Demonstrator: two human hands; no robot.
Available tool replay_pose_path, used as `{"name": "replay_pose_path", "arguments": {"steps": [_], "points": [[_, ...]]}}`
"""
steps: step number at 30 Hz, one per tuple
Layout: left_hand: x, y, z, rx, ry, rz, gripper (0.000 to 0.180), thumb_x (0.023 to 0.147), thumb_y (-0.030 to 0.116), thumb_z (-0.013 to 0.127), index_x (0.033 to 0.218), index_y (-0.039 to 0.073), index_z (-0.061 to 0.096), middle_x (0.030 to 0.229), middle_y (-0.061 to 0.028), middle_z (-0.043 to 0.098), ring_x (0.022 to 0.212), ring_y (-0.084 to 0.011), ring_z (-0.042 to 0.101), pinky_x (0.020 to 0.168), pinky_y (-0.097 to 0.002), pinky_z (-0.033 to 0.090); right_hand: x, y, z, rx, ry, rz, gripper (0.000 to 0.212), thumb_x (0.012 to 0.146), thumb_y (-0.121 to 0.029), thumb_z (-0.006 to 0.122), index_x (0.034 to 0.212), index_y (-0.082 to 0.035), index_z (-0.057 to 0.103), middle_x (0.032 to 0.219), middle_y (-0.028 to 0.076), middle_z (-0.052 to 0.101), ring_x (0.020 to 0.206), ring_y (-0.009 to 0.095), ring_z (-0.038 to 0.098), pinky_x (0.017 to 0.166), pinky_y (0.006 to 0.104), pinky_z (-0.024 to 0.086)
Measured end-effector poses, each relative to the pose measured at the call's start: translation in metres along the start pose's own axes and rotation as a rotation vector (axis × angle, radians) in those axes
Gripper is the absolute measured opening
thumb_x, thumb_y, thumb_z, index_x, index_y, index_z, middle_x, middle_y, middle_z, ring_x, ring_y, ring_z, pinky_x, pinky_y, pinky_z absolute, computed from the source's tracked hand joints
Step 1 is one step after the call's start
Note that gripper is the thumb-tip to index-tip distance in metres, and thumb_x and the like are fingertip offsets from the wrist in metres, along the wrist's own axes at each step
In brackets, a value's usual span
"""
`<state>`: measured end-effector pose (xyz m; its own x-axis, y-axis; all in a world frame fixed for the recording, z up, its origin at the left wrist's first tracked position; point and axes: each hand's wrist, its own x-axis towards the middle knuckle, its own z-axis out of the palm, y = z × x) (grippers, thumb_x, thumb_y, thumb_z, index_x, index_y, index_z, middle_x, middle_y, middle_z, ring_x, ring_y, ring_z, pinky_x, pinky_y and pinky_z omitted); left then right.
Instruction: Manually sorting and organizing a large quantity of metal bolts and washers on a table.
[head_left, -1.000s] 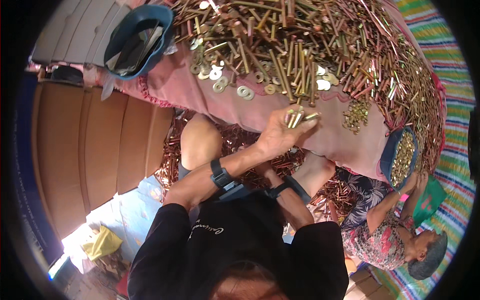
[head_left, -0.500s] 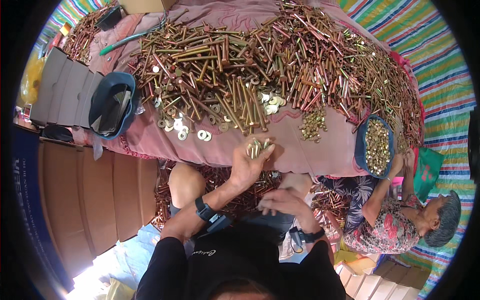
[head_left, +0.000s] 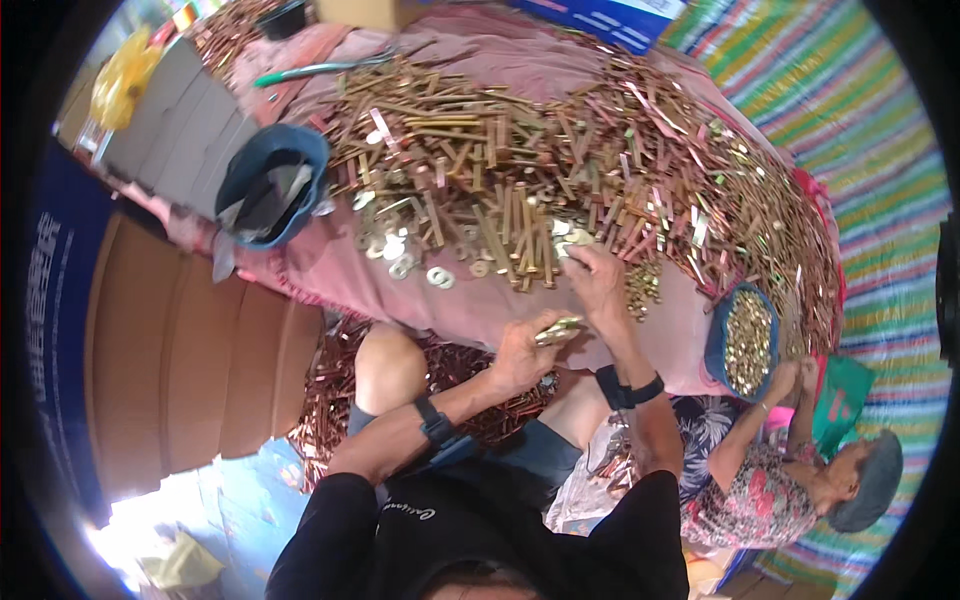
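My left hand (head_left: 525, 355) is closed around several brass-coloured bolts (head_left: 558, 331), whose ends show blurred at the fingertips. It hovers over the near edge of the pink cloth. My right hand (head_left: 598, 285) reaches past it, palm down, with bent fingers drawn together at a small heap of pale flat washers (head_left: 572, 237). Whether a washer is between those fingertips cannot be seen. Left of the hands lie loose bolts (head_left: 520, 240) in a row, heads toward me, and more round washers (head_left: 440, 277). Beside my right wrist is a small pile of nuts (head_left: 643, 290).
A large heap of bolts (head_left: 460, 130) covers the far side of the cloth (head_left: 350, 265). A blue tub of nuts (head_left: 712, 350) stands at right, near a person (head_left: 770, 480) holding green material. At left are a blue basin (head_left: 235, 235) and cardboard boxes (head_left: 200, 370).
My right hand has gone from above my lap up to the washers. My left hand, still gripping the bolts, has turned so they lie flatter. The whole view has shifted.
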<state>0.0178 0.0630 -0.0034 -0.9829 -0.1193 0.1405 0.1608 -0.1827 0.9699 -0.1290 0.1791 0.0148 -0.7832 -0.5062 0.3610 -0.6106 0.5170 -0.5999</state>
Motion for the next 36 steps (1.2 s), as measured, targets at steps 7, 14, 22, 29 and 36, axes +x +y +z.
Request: {"name": "replay_pose_path", "arguments": {"steps": [7,14,22,29,36], "points": [[0.014,-0.015,0.017,0.215,0.160,0.436,0.041,0.072,-0.004,0.070,0.112,0.007,0.071,0.094,-0.0132,0.062,0.086,-0.0331,0.067,0.077,-0.0436,0.055,0.027,0.029,-0.012,-0.076,-0.198,0.007,0.025,0.093,-0.014,0.067,0.110,0.004,0.073,0.105,0.022,0.073,0.099,0.034,0.067,0.090,0.0427,0.051],[0.004,-0.020,0.019,0.124,0.284,0.175,0.029,0.069,0.004,0.074,0.097,0.007,0.073,0.089,-0.0137,0.061,0.087,-0.0350,0.065,0.075,-0.0446,0.051,0.041,0.041,-0.009,-0.195,-0.371,-0.040,0.018,0.092,-0.010,0.071,0.101,0.006,0.070,0.093,0.012,0.070,0.086,0.025,0.066,0.081,0.0372,0.052],[0.007,-0.019,0.026,0.137,0.314,0.155,0.020,0.068,0.007,0.076,0.087,0.005,0.071,0.087,-0.0147,0.063,0.086,-0.0374,0.065,0.073,-0.0467,0.049,0.006,0.034,-0.045,0.442,-0.189,0.621,0.024,0.100,-0.018,0.071,0.114,0.000,0.065,0.092,0.003,0.067,0.071,0.008,0.060,0.060,0.0196,0.047],[0.011,-0.023,0.034,0.183,0.342,0.184,0.019,0.069,0.012,0.077,0.087,0.009,0.074,0.087,-0.0118,0.064,0.085,-0.0328,0.066,0.072,-0.0439,0.052,-0.040,-0.023,-0.087,0.886,-0.146,0.664,0.023,0.106,-0.016,0.062,0.125,-0.004,0.059,0.098,0.001,0.061,0.078,0.005,0.057,0.063,0.0173,0.046],[0.000,-0.018,0.018,0.053,0.194,0.176,0.025,0.080,0.004,0.076,0.103,0.011,0.078,0.095,-0.0137,0.071,0.087,-0.0316,0.069,0.080,-0.0410,0.054,-0.064,-0.046,-0.072,0.142,-0.198,0.198,0.029,0.104,-0.020,0.062,0.121,0.003,0.065,0.114,0.020,0.069,0.090,0.027,0.068,0.074,0.0374,0.057]]}}
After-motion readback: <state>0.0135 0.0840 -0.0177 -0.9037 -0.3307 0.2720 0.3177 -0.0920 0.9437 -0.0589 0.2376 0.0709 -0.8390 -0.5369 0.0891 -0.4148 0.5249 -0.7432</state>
